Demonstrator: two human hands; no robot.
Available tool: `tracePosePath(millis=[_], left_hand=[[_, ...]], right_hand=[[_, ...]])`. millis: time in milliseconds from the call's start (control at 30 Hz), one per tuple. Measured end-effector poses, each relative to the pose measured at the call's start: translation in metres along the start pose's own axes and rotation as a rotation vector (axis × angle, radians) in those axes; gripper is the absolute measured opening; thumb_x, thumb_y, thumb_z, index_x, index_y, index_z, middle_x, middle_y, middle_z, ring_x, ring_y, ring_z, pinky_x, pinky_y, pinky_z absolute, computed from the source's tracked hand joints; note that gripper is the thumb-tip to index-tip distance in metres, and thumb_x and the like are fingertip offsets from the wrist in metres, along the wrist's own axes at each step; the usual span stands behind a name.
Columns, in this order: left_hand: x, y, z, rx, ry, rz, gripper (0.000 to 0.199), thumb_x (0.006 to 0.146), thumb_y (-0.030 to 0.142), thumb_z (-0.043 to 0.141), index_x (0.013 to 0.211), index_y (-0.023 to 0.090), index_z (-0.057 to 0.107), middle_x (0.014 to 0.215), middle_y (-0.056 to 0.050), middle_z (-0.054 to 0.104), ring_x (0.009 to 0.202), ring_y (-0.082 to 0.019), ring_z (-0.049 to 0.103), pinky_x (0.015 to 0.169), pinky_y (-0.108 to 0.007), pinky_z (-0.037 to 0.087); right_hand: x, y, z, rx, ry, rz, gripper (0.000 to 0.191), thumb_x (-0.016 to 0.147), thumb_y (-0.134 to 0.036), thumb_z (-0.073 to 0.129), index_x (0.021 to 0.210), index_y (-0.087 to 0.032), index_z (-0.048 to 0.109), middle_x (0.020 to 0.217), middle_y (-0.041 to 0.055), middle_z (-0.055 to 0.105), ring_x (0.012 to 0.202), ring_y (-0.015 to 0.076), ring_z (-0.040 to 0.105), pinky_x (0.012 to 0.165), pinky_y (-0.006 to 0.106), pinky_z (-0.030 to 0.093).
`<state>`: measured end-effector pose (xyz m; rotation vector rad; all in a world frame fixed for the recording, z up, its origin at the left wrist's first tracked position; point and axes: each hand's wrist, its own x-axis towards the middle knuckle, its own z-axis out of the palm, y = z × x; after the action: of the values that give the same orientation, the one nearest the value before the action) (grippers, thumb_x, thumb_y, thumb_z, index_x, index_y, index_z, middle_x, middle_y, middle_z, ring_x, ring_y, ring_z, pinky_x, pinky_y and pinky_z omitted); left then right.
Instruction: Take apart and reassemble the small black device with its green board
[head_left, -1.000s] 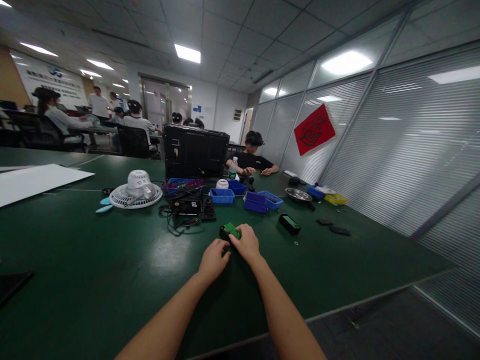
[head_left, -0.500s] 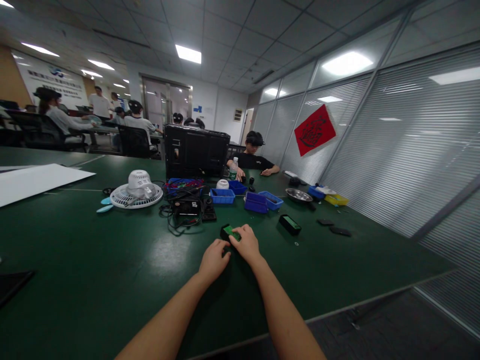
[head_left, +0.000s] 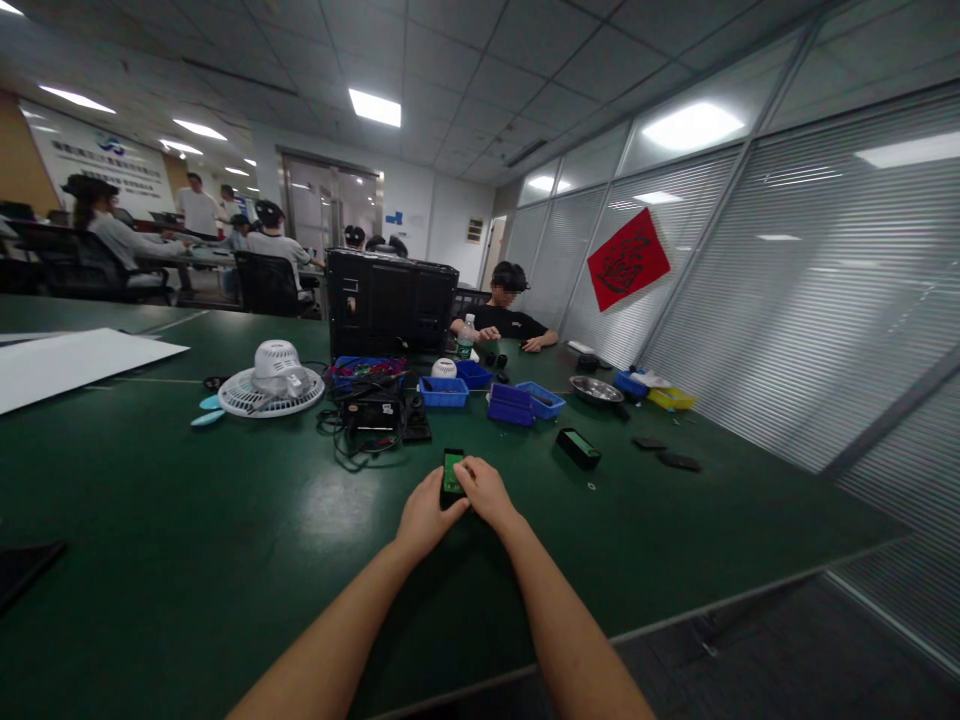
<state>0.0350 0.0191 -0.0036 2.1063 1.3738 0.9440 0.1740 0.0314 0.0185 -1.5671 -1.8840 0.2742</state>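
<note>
The cased green board point(head_left: 451, 470) has swung lengthwise just below centre; left hand point(head_left: 424, 516) and right hand point(head_left: 486, 490) clasp it, probably for steadiness.

Turns the black case point(head_left: 454, 453) between both hands, from a leftward slant to pointing nearly straight ahead. Brings the left hand point(head_left: 426, 515) in from the case's near end to grip its left side, now reaching with the thumb across the near end until just beside the right hand. Shifts the right hand point(head_left: 485, 490) slightly leftward over the case's right side, now showing more of the green board point(head_left: 451, 470) lengthwise, left of those fingers. Well beyond both hands, shows the co-worker's hand point(head_left: 488, 333) drawn back from a small dark piece point(head_left: 490, 359), after touching or nearly touching it half a second ago.
</note>
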Motion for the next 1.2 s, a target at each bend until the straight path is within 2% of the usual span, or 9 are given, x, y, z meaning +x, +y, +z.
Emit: tracePosePath(millis=[133,233,400,567,700,833,1000,1100,1200], left_hand=[[0.001,-0.004,0.000,0.056,0.039,-0.089,0.067,0.070,0.041,0.058,0.127,0.013,0.038,0.128,-0.013,0.047,0.117,-0.023,0.045,0.096,-0.033,0.036],[0.000,-0.006,-0.002,0.070,0.075,-0.151,0.062,0.074,0.042,0.055,0.127,0.015,0.038,0.123,-0.012,0.052,0.113,-0.023,0.050,0.091,-0.031,0.039],[-0.002,-0.001,-0.008,0.074,0.098,-0.197,0.053,0.079,0.041,0.051,0.125,0.018,0.041,0.114,-0.010,0.059,0.106,-0.022,0.055,0.085,-0.029,0.040],[-0.003,0.002,-0.012,0.078,0.083,-0.201,0.050,0.076,0.029,0.054,0.124,0.022,0.042,0.113,-0.007,0.060,0.103,-0.020,0.056,0.083,-0.027,0.040],[-0.006,-0.001,-0.016,0.098,0.073,-0.225,0.051,0.075,0.029,0.055,0.124,0.021,0.041,0.113,-0.008,0.060,0.102,-0.020,0.056,0.083,-0.027,0.040],[-0.009,-0.003,-0.022,0.116,0.078,-0.223,0.051,0.076,0.030,0.054,0.125,0.019,0.041,0.116,-0.008,0.058,0.102,-0.020,0.056,0.085,-0.028,0.040],[-0.017,-0.011,-0.036,0.135,0.092,-0.215,0.052,0.076,0.030,0.053,0.125,0.019,0.042,0.119,-0.007,0.057,0.105,-0.019,0.055,0.087,-0.027,0.039],[-0.024,-0.023,-0.057,0.178,0.082,-0.284,0.053,0.076,0.032,0.051,0.127,0.021,0.041,0.116,-0.008,0.059,0.103,-0.021,0.056,0.084,-0.028,0.040],[-0.033,-0.037,-0.086,0.253,0.073,-0.418,0.056,0.076,0.039,0.049,0.128,0.022,0.039,0.111,-0.009,0.061,0.099,-0.024,0.058,0.080,-0.030,0.042]], right_hand=[[-0.002,-0.001,0.007,0.288,-0.125,0.055,0.030,0.088,-0.041,0.033,0.080,-0.020,0.053,0.059,-0.0037,0.053,0.047,0.0084,0.052,0.048,0.019,0.039],[-0.004,-0.001,0.011,0.441,-0.209,0.076,0.031,0.086,-0.044,0.034,0.088,-0.019,0.053,0.060,-0.0044,0.055,0.038,0.0072,0.050,0.039,0.017,0.037],[-0.004,-0.003,0.016,0.485,-0.176,0.060,0.032,0.084,-0.043,0.037,0.088,-0.017,0.056,0.056,-0.0037,0.055,0.038,0.0075,0.050,0.037,0.016,0.037],[-0.002,0.002,0.014,0.330,-0.002,0.090,0.035,0.086,-0.042,0.034,0.073,-0.017,0.056,0.054,-0.0024,0.055,0.040,0.0071,0.048,0.043,0.017,0.037],[0.002,0.012,0.012,0.086,0.107,0.062,0.038,0.087,-0.040,0.034,0.065,-0.018,0.054,0.054,-0.0018,0.054,0.050,0.0085,0.049,0.052,0.018,0.035],[0.005,0.018,0.014,-0.165,0.015,0.060,0.036,0.087,-0.035,0.037,0.060,-0.018,0.054,0.058,-0.0009,0.055,0.056,0.0095,0.048,0.055,0.019,0.029],[0.004,0.016,0.017,-0.283,-0.071,0.050,0.035,0.088,-0.035,0.036,0.065,-0.019,0.056,0.061,-0.0007,0.056,0.056,0.0098,0.047,0.052,0.020,0.023],[0.003,0.015,0.017,-0.309,-0.108,0.065,0.037,0.088,-0.037,0.037,0.062,-0.018,0.055,0.059,-0.0012,0.054,0.054,0.0094,0.045,0.050,0.021,0.021],[0.004,0.014,0.016,-0.333,-0.141,0.085,0.034,0.086,-0.033,0.041,0.059,-0.018,0.054,0.057,-0.0018,0.052,0.052,0.0089,0.044,0.049,0.021,0.021]])
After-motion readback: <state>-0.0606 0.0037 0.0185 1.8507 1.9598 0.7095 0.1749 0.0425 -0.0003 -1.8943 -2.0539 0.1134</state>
